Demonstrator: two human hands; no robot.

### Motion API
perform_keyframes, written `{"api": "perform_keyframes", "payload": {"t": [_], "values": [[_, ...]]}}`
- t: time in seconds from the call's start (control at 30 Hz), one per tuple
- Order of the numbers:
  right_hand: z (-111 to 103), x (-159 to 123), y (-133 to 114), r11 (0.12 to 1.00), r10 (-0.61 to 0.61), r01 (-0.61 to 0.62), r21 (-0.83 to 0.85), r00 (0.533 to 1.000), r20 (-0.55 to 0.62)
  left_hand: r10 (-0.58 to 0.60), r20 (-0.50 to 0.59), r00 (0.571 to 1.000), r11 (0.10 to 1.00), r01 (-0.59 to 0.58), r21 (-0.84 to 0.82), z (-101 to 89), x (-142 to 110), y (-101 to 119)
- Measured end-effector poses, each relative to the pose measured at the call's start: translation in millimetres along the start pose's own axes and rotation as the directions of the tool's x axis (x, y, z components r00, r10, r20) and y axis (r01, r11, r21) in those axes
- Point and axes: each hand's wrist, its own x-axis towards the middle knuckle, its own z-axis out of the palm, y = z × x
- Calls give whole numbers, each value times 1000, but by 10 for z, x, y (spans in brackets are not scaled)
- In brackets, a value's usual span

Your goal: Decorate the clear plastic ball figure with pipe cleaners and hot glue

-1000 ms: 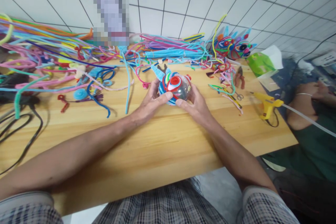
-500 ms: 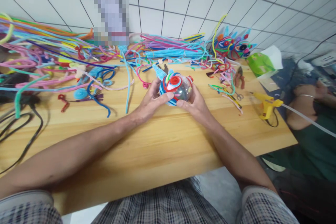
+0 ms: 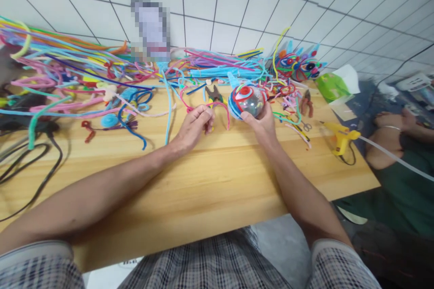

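Observation:
My right hand (image 3: 262,124) is closed around a clear ball decorated with pipe cleaners (image 3: 249,101). Blue strands wrap its left side, a red-and-white eye shape faces up, and a light blue spike sticks out at the top. To the left, my left hand (image 3: 196,126) hovers with its fingers curled together, apart from the ball. Whatever may be between those fingers is hidden. A pink pipe cleaner (image 3: 222,104) passes just behind them. Beyond it lie pliers with dark jaws (image 3: 213,92), partly covered by the pink strand.
Loose pipe cleaners (image 3: 84,70) and a light blue bundle (image 3: 230,72) line the wall. At right are finished decorated balls (image 3: 305,63), red-handled pliers (image 3: 307,104), small scissors (image 3: 307,125) and a yellow glue gun (image 3: 342,137). Another person's arm (image 3: 386,140) rests beyond. Black cables (image 3: 50,176) lie left.
My left hand has let go of the ball and moved left, its fingers now curled. My right hand has carried the ball to the right, uncovering the pliers and pink pipe cleaner.

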Motion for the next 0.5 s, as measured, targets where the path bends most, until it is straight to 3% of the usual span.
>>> {"api": "perform_keyframes", "payload": {"t": [0.13, 0.3, 0.5], "values": [[7, -12, 99, 995, -20, 19, -93, 1000, -10, -48, 4, 999, 998, 48, 35, 31, -16, 39], [54, -91, 21, 988, 11, -12, -153, 1000, -6, -109, 10, 994, 994, 109, -17, 47, -30, 52], [149, -233, -63, 981, 4, 3, -194, 999, 38, -54, 31, 998, 990, 58, -129, 45, 0, 17]]}}
